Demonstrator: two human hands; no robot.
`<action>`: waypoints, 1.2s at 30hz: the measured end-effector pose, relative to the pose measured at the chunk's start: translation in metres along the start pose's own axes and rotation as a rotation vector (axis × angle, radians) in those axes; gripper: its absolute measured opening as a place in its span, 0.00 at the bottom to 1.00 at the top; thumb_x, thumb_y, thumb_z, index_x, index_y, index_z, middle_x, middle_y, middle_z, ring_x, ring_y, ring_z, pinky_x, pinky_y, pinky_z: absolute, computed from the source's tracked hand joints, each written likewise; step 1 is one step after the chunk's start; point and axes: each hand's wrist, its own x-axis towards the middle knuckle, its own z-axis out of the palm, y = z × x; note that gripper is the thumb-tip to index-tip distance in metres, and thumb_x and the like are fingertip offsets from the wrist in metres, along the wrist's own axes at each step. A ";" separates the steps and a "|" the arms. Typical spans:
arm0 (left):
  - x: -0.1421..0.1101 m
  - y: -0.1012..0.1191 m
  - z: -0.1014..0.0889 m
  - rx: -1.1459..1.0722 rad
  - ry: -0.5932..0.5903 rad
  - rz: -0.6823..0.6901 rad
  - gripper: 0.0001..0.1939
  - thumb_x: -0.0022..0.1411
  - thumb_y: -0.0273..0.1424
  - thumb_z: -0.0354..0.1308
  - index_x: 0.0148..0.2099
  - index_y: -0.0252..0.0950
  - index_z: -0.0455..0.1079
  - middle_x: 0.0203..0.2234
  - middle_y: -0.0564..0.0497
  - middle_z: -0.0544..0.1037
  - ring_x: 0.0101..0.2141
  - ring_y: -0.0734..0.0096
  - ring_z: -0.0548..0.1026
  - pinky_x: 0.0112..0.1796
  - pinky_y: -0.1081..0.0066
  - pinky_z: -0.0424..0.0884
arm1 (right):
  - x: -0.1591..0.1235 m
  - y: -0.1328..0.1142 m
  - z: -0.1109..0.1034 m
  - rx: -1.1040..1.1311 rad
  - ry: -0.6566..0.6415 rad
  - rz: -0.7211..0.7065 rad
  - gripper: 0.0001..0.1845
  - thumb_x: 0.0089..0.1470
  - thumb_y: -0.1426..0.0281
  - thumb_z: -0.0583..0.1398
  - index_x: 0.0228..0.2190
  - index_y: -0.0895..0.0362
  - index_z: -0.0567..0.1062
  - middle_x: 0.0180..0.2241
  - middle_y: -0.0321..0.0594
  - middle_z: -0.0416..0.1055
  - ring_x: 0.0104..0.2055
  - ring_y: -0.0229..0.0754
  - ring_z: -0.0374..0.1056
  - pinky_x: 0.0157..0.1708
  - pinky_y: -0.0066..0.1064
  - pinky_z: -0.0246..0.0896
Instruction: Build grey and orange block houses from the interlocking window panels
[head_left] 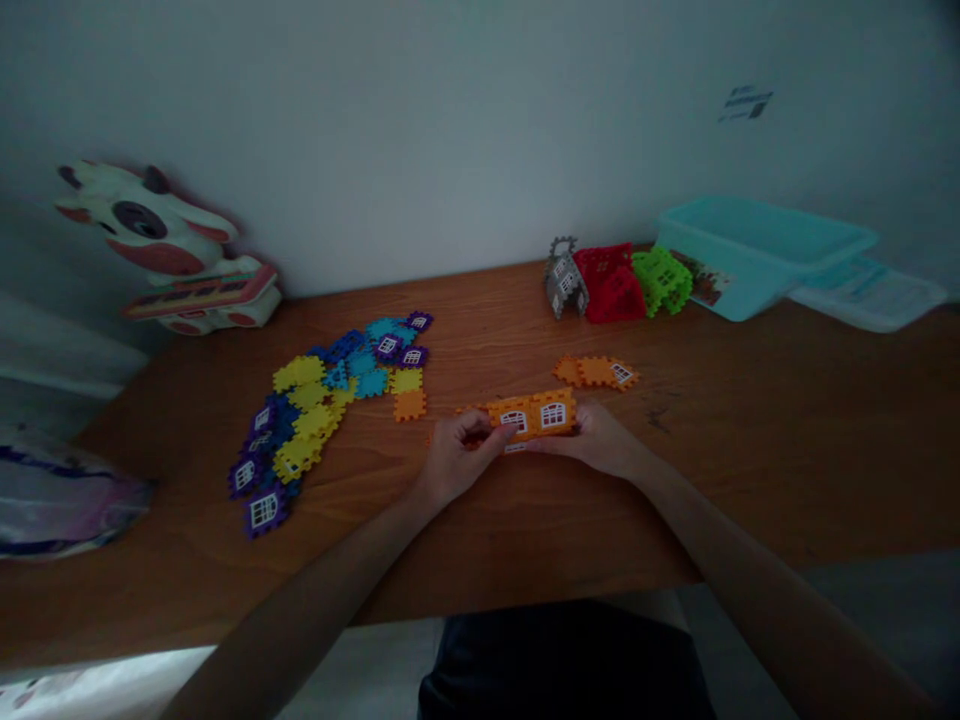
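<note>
Both hands grip orange interlocking building tiles [553, 415] with white windows, near the middle of the wooden table. My left hand [461, 455] closes on the left end, its thumb pressed by one window. At the right end, my right hand [604, 440] is closed with its thumb along the lower edge. Fingers behind the tiles are hidden. Just beyond lie more orange tiles [596, 371], one with a white window. To the left spreads a pile of yellow tiles [307, 410], blue tiles [371, 383] and purple window tiles [265, 510].
Small assembled houses in grey [564, 283], red [611, 285] and green [661, 280] stand by the wall. Right of them are a turquoise bin [757, 250] and a pale lid [874, 295]. A cow toy [172, 250] stands back left; a plastic bag [67, 500] lies front left.
</note>
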 end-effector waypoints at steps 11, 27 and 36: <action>-0.001 0.000 -0.002 0.007 -0.141 -0.077 0.17 0.57 0.45 0.68 0.40 0.36 0.82 0.34 0.49 0.85 0.32 0.65 0.81 0.32 0.72 0.76 | -0.007 0.005 -0.004 0.148 0.097 0.066 0.24 0.43 0.49 0.71 0.38 0.50 0.84 0.45 0.39 0.82 0.52 0.55 0.76 0.53 0.46 0.72; 0.000 0.002 0.000 0.030 -0.129 -0.037 0.15 0.60 0.42 0.66 0.40 0.37 0.82 0.34 0.49 0.85 0.32 0.65 0.82 0.32 0.71 0.77 | -0.006 0.013 -0.002 0.072 0.122 0.032 0.20 0.48 0.51 0.69 0.39 0.48 0.84 0.43 0.39 0.82 0.47 0.55 0.78 0.52 0.49 0.72; 0.000 0.002 0.002 0.032 -0.104 -0.029 0.14 0.59 0.43 0.67 0.39 0.38 0.83 0.34 0.49 0.85 0.32 0.66 0.81 0.32 0.72 0.77 | -0.006 0.014 -0.002 0.061 0.139 0.025 0.19 0.49 0.50 0.68 0.38 0.49 0.84 0.42 0.38 0.82 0.46 0.53 0.78 0.50 0.47 0.74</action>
